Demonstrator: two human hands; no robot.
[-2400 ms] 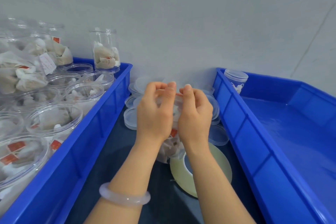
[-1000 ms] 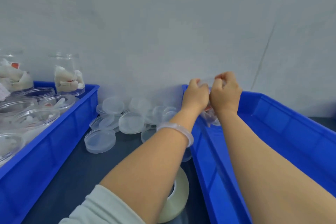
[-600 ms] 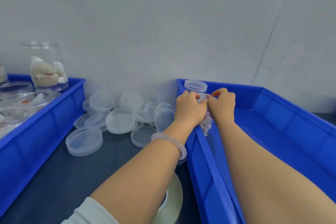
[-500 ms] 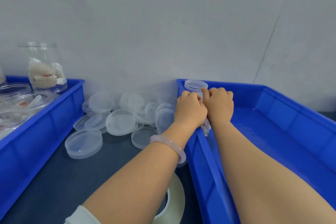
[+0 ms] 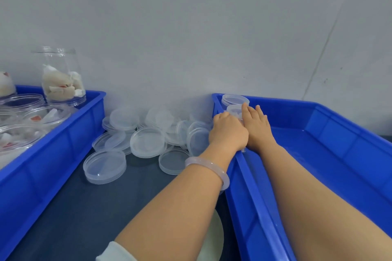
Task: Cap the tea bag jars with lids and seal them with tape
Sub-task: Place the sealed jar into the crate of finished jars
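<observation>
Two hands crowd one capped jar [image 5: 234, 110] into the far-left corner of the right blue bin [image 5: 318, 105], just beside a second capped jar [image 5: 235, 99]. See the left hand [image 5: 230, 131] curled round its side and the right hand [image 5: 255, 125] lying flat-fingered across the lid. The risk, I'd say, is that a clumsy release knocks the neighbour, or a wrist catches the bin wall and tips the jar. On the dark bench [image 5: 84, 207] between the bins are loose lids [image 5: 147, 142] and a tape roll [image 5: 218, 237]. Uncapped jars [image 5: 63, 76] stand in the left blue bin [image 5: 63, 133], with a plain grey wall [image 5: 191, 27] behind.

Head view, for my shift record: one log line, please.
left hand grips jar | right hand rests on jar | jar in right bin
</observation>
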